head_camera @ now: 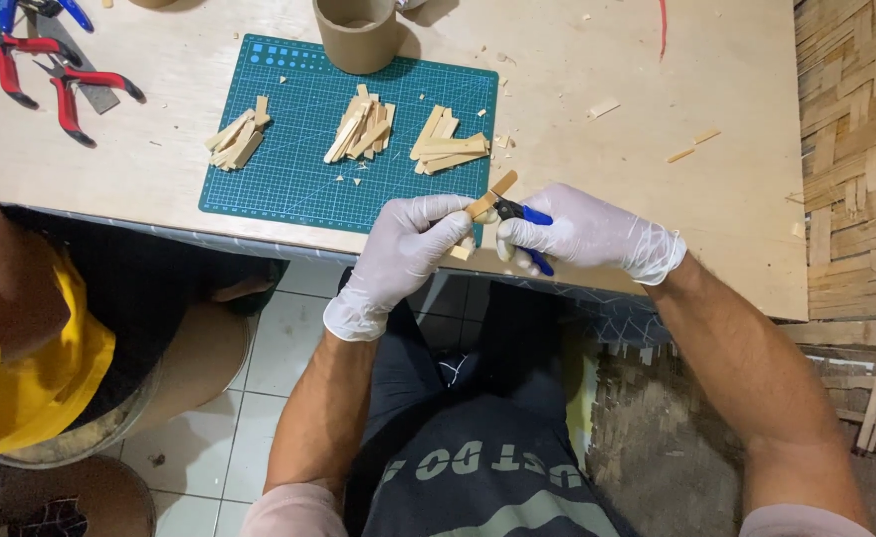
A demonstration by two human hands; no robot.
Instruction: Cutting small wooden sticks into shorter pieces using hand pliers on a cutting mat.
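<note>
While gripping a wooden stick, the left hand; right hand closed round blue-handled cutters.

brown cardboard tube, perhaps packaging, upright at cutting mat's far edge, no labels, signs, screens

teal cutting mat with a pale grid, pale tan wood sticks on it, white gloves on left hand and right hand, blue-handled cutters, red-handled pliers left of the mat, brown cardboard tube above it
</note>
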